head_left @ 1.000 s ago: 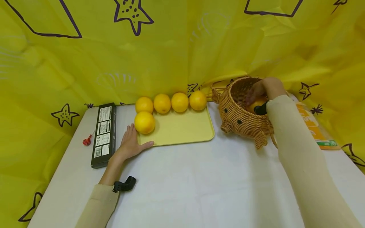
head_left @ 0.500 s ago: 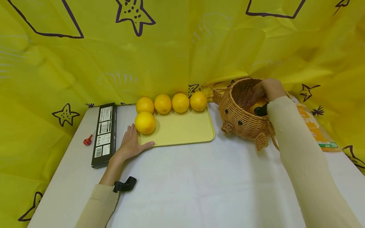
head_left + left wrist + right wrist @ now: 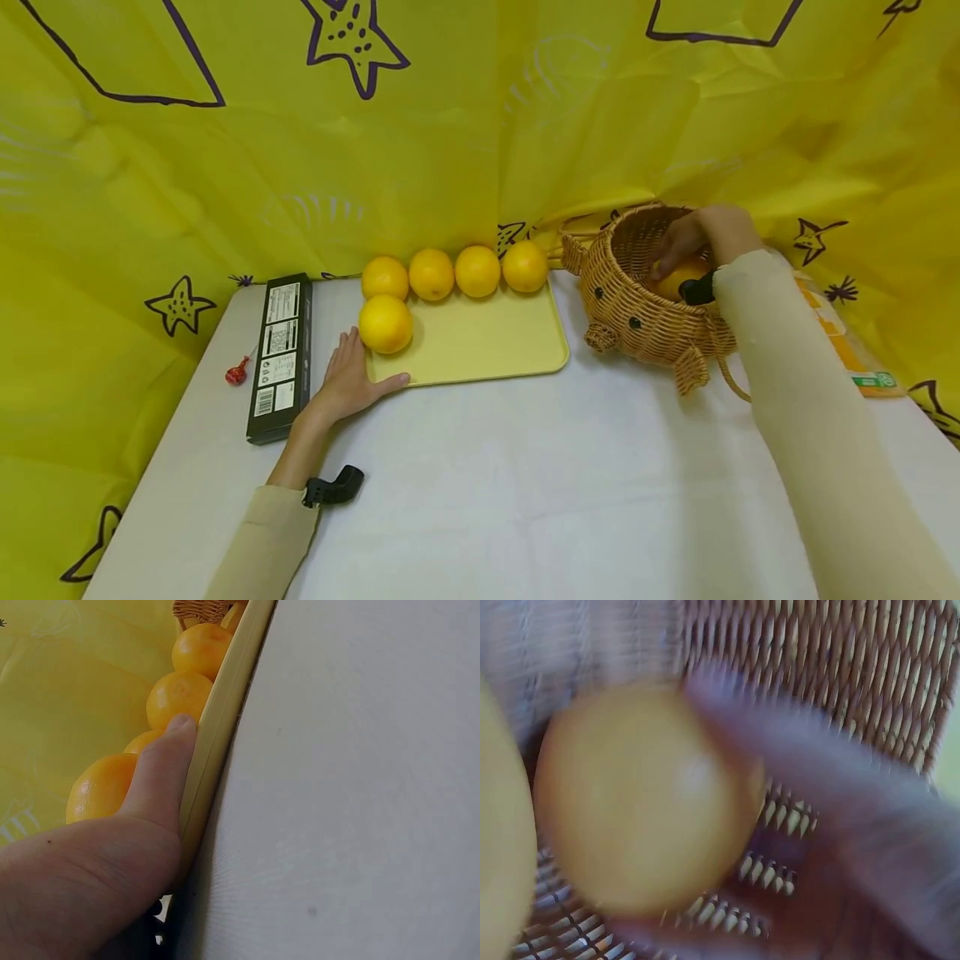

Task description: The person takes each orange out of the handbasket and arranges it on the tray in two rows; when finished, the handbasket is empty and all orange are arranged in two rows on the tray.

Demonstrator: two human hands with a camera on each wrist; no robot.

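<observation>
My right hand (image 3: pixel 697 237) reaches down into a wicker basket (image 3: pixel 637 325) shaped like a pig. In the right wrist view its thumb and fingers hold an orange (image 3: pixel 645 799), slightly blurred. Another orange (image 3: pixel 499 825) fills the left edge there; in the head view an orange (image 3: pixel 678 282) shows beside the hand. My left hand (image 3: pixel 348 375) lies with straight fingers along the left end of a yellow tray (image 3: pixel 487 350), thumb on its front rim. Several oranges sit on the tray, four-cornered row at the back plus one orange (image 3: pixel 386 324) in front of the leftmost.
Left of my left hand lies a long black box (image 3: pixel 281 358) with white labels. A red-wrapped lollipop (image 3: pixel 237 371) is farther left. An orange-and-clear packet (image 3: pixel 840 333) lies partly behind my right sleeve. A yellow patterned sheet (image 3: pixel 450 125) hangs behind the white table (image 3: pixel 525 483).
Inside the basket, my right hand has shifted very slightly to the right. The left hand, tray and oranges on it keep their places, apart from a small shift of the view.
</observation>
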